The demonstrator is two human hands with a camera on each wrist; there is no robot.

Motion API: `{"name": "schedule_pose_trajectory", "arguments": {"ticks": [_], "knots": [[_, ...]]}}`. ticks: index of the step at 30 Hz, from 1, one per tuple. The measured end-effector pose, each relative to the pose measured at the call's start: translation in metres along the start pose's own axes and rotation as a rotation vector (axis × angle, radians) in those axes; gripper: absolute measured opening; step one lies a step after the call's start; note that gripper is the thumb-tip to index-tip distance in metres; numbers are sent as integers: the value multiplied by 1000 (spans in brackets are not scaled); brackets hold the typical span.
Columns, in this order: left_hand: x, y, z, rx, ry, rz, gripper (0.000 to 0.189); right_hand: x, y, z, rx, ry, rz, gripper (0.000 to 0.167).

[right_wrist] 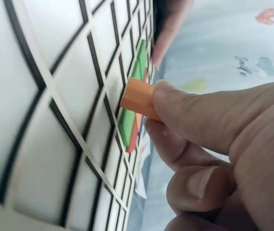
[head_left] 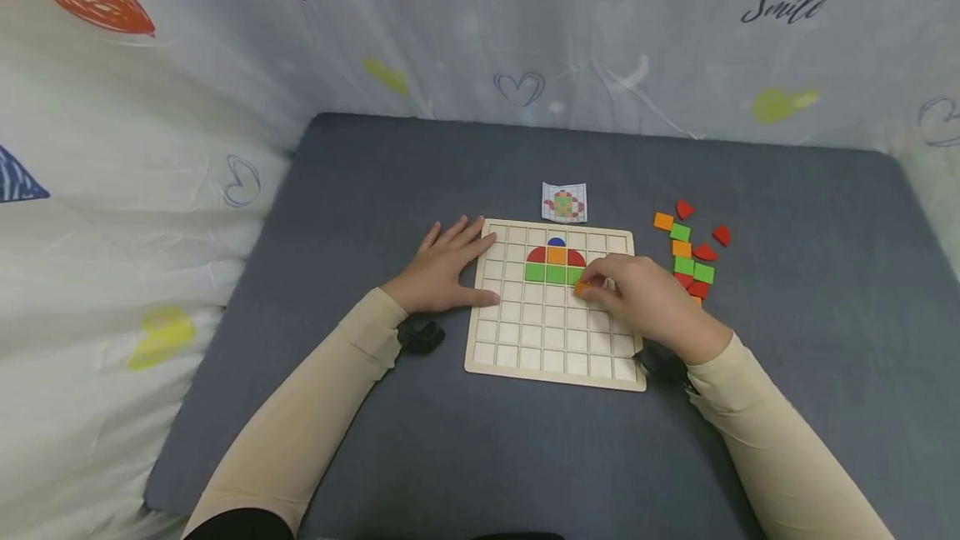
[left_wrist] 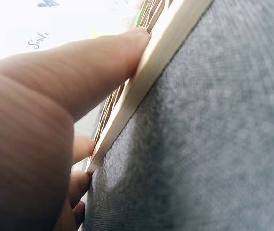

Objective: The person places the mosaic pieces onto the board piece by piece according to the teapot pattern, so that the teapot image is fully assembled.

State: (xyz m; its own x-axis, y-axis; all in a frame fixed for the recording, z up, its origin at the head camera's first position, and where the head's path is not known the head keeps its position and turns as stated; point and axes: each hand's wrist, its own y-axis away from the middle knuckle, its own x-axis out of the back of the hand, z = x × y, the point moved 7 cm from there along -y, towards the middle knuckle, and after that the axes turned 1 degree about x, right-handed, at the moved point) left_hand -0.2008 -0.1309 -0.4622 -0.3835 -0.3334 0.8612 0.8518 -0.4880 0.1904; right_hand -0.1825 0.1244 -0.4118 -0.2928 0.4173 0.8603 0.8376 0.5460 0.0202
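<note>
A pale wooden grid board [head_left: 555,376] lies flat on the table. My left hand [head_left: 442,269] rests at its left edge with fingers spread, and the thumb [left_wrist: 113,57] touches the frame. Between thumb and forefinger my right hand [head_left: 648,298] pinches an orange square tile [right_wrist: 138,95], held just over the board's cells below the green row. Set in the board are a blue rounded piece [head_left: 556,242], an orange square [head_left: 557,256] with a red curved piece [head_left: 537,255] on either side, and beneath them a row of green squares [head_left: 556,274].
Behind the board lies a small picture card [head_left: 565,203] with a coloured grid pattern. Loose red, green [head_left: 683,265] and orange pieces are scattered right of the board on the grey tabletop [head_left: 420,457]. A printed white curtain [head_left: 465,40] hangs behind the table and along its left side.
</note>
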Motion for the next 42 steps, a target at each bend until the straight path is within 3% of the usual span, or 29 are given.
{"name": "schedule_pose_trajectory", "arguments": {"ticks": [6, 19, 34, 42], "knots": [[-2, 0, -1, -4, 9, 4, 102, -9, -2, 0, 43, -36, -2, 10], [0, 1, 0, -4, 20, 1, 102, -14, -3, -1, 108, 34, 47, 13], [-1, -1, 0, -3, 22, -4, 102, -10, -1, 4, 91, 56, 39, 12], [0, 0, 0, -5, 25, -3, 102, 12, 3, 24, -28, 51, 11, 16]]}}
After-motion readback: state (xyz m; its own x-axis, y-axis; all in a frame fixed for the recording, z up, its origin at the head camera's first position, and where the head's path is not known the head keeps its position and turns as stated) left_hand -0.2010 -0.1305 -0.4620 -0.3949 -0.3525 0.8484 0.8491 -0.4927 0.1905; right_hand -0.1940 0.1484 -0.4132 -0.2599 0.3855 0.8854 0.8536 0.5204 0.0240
